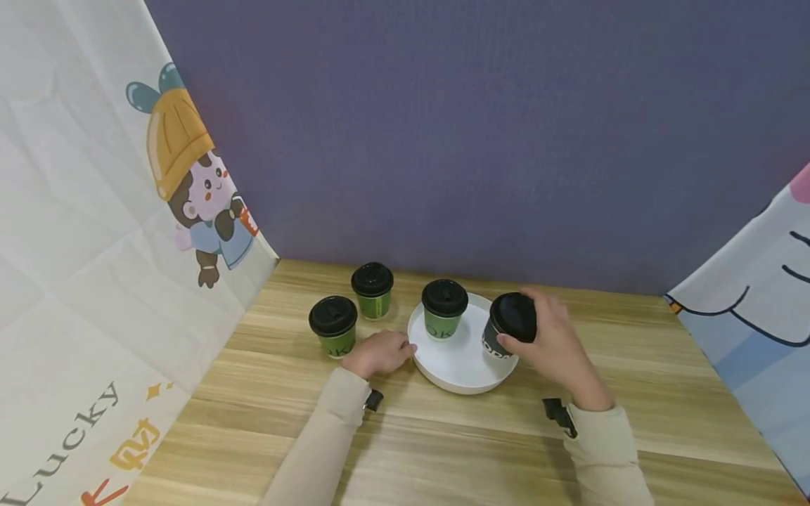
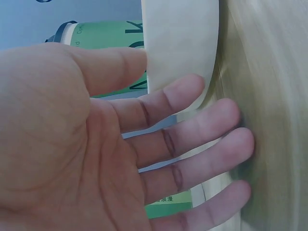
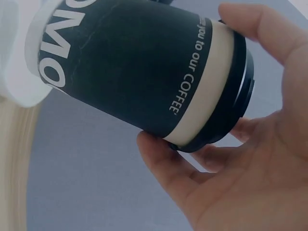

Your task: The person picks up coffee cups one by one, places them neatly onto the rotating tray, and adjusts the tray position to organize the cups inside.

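My right hand grips a black paper coffee cup round its dark lid, thumb on one side and fingers on the other. The cup tilts slightly at the right side of a round white tray; whether its base touches the tray I cannot tell. A green coffee cup with a black lid stands upright on the tray's left part. My left hand is at the tray's left edge, fingers extended and spread, the thumb touching the rim and the index finger against the outer wall.
Two more green lidded cups, a nearer one and a farther one, stand left of the tray on the wooden table. A purple-grey panel rises behind; printed white sheets flank the table.
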Action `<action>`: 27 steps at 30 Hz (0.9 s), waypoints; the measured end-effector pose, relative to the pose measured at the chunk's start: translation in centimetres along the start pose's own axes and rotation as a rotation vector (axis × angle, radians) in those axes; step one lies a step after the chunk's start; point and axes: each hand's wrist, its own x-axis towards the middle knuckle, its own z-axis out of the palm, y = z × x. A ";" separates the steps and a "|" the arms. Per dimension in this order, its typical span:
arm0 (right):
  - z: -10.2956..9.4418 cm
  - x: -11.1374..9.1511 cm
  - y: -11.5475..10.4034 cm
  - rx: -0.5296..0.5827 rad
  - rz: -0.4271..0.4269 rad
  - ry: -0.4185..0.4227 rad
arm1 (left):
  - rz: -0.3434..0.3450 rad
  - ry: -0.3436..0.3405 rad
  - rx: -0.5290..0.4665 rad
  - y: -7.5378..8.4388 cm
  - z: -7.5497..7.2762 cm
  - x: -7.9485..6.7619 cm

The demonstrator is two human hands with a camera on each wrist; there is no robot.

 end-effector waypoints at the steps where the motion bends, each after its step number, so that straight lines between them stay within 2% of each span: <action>1: 0.2 0.0 -0.1 -0.004 -0.003 -0.010 | 0.003 0.006 -0.004 -0.1 0.0 0.1; 10: 1.5 0.0 -0.9 -0.016 -0.027 -0.056 | 0.042 0.050 0.019 -0.6 0.3 0.6; 18: 2.4 0.0 -1.7 -0.011 -0.047 -0.095 | 0.017 0.082 0.032 -0.8 0.6 1.0; 27: 3.5 -0.1 -2.4 -0.005 -0.111 -0.088 | -0.007 0.130 0.034 -0.8 0.7 1.0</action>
